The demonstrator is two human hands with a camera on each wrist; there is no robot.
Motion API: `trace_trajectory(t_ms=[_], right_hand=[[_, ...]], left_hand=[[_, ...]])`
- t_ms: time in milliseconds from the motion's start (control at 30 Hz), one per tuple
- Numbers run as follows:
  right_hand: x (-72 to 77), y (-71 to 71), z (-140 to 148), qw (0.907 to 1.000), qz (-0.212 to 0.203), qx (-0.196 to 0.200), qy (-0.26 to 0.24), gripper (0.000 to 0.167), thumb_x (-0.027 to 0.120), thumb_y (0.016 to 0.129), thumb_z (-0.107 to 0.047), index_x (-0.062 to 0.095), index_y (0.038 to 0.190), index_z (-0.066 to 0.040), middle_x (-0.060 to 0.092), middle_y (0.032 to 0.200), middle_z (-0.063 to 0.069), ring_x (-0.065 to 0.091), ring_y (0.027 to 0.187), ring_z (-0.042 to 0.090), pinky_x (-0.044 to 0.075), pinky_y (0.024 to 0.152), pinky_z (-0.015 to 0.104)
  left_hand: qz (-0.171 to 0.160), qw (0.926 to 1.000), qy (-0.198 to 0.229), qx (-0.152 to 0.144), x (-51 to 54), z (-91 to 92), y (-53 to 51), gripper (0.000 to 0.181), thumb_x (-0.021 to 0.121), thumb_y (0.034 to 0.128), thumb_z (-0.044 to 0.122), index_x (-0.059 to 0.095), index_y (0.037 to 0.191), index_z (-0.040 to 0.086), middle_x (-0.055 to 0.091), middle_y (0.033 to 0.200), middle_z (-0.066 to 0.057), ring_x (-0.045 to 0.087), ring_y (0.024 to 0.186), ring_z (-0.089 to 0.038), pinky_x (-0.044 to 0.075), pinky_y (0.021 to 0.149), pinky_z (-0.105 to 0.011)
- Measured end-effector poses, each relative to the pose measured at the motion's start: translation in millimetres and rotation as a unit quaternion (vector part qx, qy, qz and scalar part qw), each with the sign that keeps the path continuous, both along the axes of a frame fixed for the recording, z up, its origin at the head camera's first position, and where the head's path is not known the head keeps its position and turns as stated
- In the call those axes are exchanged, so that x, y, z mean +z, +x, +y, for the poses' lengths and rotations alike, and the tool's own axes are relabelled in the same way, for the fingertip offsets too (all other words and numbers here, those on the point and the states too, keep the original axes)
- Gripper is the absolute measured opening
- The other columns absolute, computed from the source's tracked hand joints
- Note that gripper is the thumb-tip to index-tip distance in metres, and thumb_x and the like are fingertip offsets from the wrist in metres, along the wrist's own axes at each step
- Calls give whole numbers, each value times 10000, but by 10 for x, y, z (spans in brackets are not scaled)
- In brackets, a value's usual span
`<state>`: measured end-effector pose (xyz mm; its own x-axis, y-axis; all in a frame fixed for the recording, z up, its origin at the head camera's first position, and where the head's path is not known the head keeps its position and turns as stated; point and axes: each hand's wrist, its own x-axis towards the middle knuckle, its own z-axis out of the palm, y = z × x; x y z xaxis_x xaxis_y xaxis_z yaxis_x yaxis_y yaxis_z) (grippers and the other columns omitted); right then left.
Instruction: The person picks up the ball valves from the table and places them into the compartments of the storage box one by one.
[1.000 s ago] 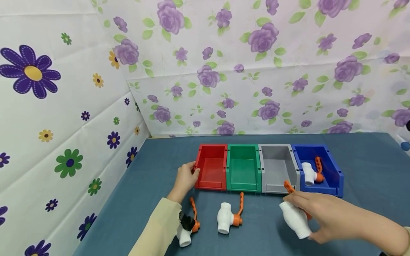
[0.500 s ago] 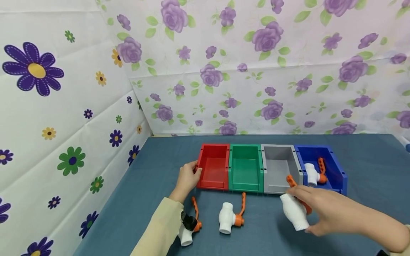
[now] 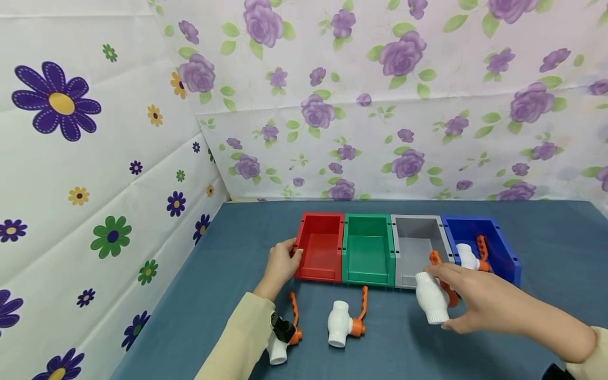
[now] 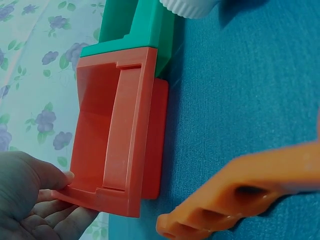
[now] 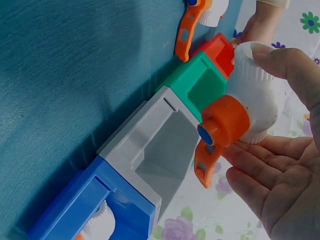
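Observation:
My right hand [image 3: 482, 301] holds a white ball valve [image 3: 431, 302] with an orange lever, in the air just before the grey bin [image 3: 407, 282]. In the right wrist view the thumb lies on one end of the valve [image 5: 257, 102] and the fingers on the other. My left hand [image 3: 278, 267] grips the left wall of the red bin [image 3: 317, 274]; in the left wrist view its thumb is on the inner side of the bin [image 4: 122, 140]. Another ball valve [image 3: 467, 256] lies in the blue bin [image 3: 514, 269], partly hidden by my right hand.
A green bin [image 3: 368, 278] stands between the red and grey ones, all in one row. Two more ball valves lie on the blue-grey tabletop: one in the middle [image 3: 339, 323], one valve [image 3: 277, 350] partly behind my left wrist. Flowered cloth [image 3: 285, 132] hangs behind and at left.
My right hand has carried the ball valve slightly forward toward the grey bin, and the valve stands more upright. My left hand stays on the red bin. The head view has shifted slightly.

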<state>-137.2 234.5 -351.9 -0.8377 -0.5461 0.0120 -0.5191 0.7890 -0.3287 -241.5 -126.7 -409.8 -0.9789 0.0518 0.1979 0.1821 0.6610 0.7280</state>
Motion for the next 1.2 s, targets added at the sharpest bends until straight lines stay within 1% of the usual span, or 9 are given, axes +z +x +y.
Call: trace_trajectory(t_ms=[67,200,300,500,633,767,933,1033,1200], right_hand=[[2,-18,-8,10000,35,-41,-24,890,822,642,-501,492,1335,-51,605,1220,83,556,814,14,476,583,207],[3,-61,-22,9998,2,-154,-107,891,816,646,-515,496,1335,-51,601,1235,95,610,926,118,522,635,254],[5,-94,-27,9996,-21,-242,-156,886,818,648,-507,498,1336,-50,595,1246,106,614,963,165,532,658,283],[7,-163,-44,9991,61,-369,-196,857,832,647,-464,512,1312,-27,607,1206,112,597,908,138,515,633,262],[-10,-200,-60,9988,38,-429,-237,855,838,638,-460,519,1296,-18,612,1183,115,586,897,140,533,644,283],[-30,-222,-69,9986,22,-478,-233,845,851,632,-427,521,1288,-9,619,1166,109,585,893,144,549,665,316],[-46,-258,-76,9985,31,-476,-258,843,857,636,-400,514,1287,12,616,1163,138,590,899,171,563,688,375],[-48,-286,-82,9982,11,-544,-254,843,860,634,-391,512,1285,16,616,1149,137,577,874,162,561,678,362],[-46,-327,-84,9977,38,-613,-270,848,859,635,-390,507,1285,24,619,1121,134,551,819,142,540,636,299]], left_hand=[[-23,10000,28,14,-4,1,-2,367,588,925,63,562,1257,-91,661,1122,-233,661,846,-273,578,744,-387],[10,10000,75,-2,-11,-4,-6,352,589,923,57,575,1243,-88,668,1100,-235,660,819,-266,581,729,-383],[65,9999,84,-34,-14,0,-15,343,589,921,52,582,1235,-87,674,1082,-230,656,791,-253,581,711,-372],[11,9998,166,-69,-31,2,-27,355,584,926,56,570,1251,-85,670,1098,-228,655,804,-250,581,713,-366],[2,9998,189,-26,-36,-8,-23,364,586,923,52,563,1257,-91,660,1119,-239,660,842,-270,579,740,-385],[44,9999,143,-5,-35,-15,-23,361,588,922,54,567,1252,-91,664,1115,-231,661,847,-270,578,742,-387],[84,9999,95,43,-28,-15,-19,359,591,921,57,571,1249,-88,666,1114,-227,664,854,-273,579,736,-386],[94,9999,95,43,-32,-14,-17,363,593,920,58,569,1252,-88,664,1120,-229,668,857,-279,579,736,-388],[124,9998,128,0,-38,-12,-14,357,594,918,53,575,1247,-84,669,1105,-228,667,826,-273,580,724,-386]])
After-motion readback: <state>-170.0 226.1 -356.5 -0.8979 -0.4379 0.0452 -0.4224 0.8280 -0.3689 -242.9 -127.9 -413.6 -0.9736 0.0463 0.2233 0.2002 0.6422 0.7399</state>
